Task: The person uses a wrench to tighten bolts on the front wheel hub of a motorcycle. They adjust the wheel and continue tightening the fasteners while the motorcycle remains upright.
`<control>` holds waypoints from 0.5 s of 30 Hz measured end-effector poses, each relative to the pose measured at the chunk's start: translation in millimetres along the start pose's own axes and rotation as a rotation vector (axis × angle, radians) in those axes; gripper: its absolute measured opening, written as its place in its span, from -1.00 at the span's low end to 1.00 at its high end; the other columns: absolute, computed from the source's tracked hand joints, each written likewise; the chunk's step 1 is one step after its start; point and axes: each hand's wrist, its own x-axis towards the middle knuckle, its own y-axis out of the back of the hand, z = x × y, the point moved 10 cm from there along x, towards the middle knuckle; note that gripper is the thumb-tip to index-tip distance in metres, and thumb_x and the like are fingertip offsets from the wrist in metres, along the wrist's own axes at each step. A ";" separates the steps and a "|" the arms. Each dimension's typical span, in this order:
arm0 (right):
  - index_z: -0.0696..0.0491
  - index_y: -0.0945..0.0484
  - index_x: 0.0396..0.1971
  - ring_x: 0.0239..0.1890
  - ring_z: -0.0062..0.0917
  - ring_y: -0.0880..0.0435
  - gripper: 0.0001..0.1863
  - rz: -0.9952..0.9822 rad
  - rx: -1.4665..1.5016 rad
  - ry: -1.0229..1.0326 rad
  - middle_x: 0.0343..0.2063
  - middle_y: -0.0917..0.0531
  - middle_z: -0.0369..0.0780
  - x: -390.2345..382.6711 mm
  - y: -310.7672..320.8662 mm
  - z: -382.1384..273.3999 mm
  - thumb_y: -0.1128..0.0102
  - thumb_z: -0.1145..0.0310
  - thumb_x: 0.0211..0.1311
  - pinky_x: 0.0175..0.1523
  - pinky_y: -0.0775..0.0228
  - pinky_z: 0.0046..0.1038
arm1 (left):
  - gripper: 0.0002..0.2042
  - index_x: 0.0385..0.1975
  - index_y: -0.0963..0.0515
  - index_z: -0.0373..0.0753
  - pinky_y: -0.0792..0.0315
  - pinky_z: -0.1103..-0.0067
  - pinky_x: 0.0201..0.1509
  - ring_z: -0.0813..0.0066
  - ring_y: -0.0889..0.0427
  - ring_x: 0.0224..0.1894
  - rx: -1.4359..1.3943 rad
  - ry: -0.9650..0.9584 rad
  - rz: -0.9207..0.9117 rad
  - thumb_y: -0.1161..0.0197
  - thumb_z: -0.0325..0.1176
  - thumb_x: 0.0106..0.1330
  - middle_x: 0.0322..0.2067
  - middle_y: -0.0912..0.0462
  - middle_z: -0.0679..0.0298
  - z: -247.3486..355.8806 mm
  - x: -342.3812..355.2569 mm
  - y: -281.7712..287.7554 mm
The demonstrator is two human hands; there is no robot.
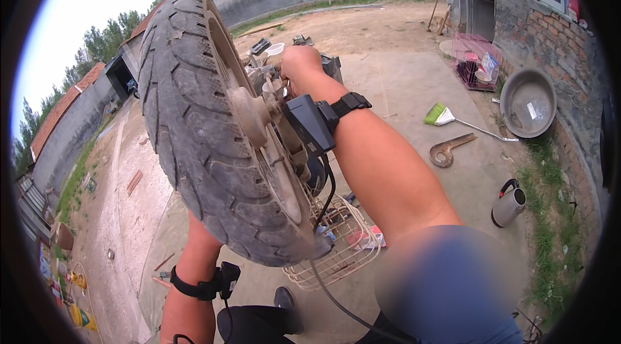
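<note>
A worn black tyre [194, 117] on a dusty wheel stands up large in front of me, with its hub [249, 114] facing right. My right hand [303, 62] is closed in a fist beside the metal parts past the hub. Its fingers are turned away, so what they grip is hidden. A small shiny metal piece shows just below that fist. My left forearm [194, 266] rises from the lower edge, and the left hand [204, 234] goes behind the tyre, its fingers out of sight. Beneath the wheel is a cream wire basket [362, 256] with a red and white packet inside.
On the concrete to the right lie a green-bristled broom [441, 115] and a rusty curved metal part [446, 152]. A steel jug [510, 207] stands nearer. Along the brick wall are a grey basin [527, 101] and a pink wire cage [475, 62]. A white bowl [275, 49] lies beyond the wheel.
</note>
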 end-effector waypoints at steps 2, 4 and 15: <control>0.13 -0.54 -0.43 -0.64 -0.42 -0.49 -0.84 0.048 0.377 -0.004 -0.60 -0.56 -0.20 -5.1 6.7 7.4 -0.16 0.35 0.25 -0.55 -0.36 -0.31 | -0.40 0.19 -0.39 -0.39 -0.37 0.35 0.23 0.15 -0.53 0.14 0.003 -0.002 -0.003 -0.39 -0.35 0.15 0.10 -0.56 0.04 2.6 1.7 0.6; 0.12 -0.53 -0.41 -0.66 -0.42 -0.46 -0.84 0.052 0.673 -0.010 -0.58 -0.55 -0.23 -15.4 22.6 18.4 -0.19 0.33 0.24 -0.56 -0.35 -0.31 | -0.40 0.20 -0.38 -0.38 -0.36 0.36 0.24 0.16 -0.53 0.15 -0.018 0.004 -0.006 -0.40 -0.36 0.15 0.11 -0.56 0.04 -1.6 2.2 -4.4; 0.15 -0.45 -0.14 -0.35 -0.48 -0.76 -0.71 -0.065 0.525 0.353 -0.39 -0.70 -0.17 -127.2 125.7 -26.9 -0.20 0.22 0.40 -0.43 -0.54 -0.60 | -0.39 0.22 -0.37 -0.38 -0.33 0.38 0.28 0.19 -0.50 0.20 -0.063 0.002 -0.022 -0.40 -0.37 0.16 0.16 -0.53 0.07 9.7 9.0 -9.8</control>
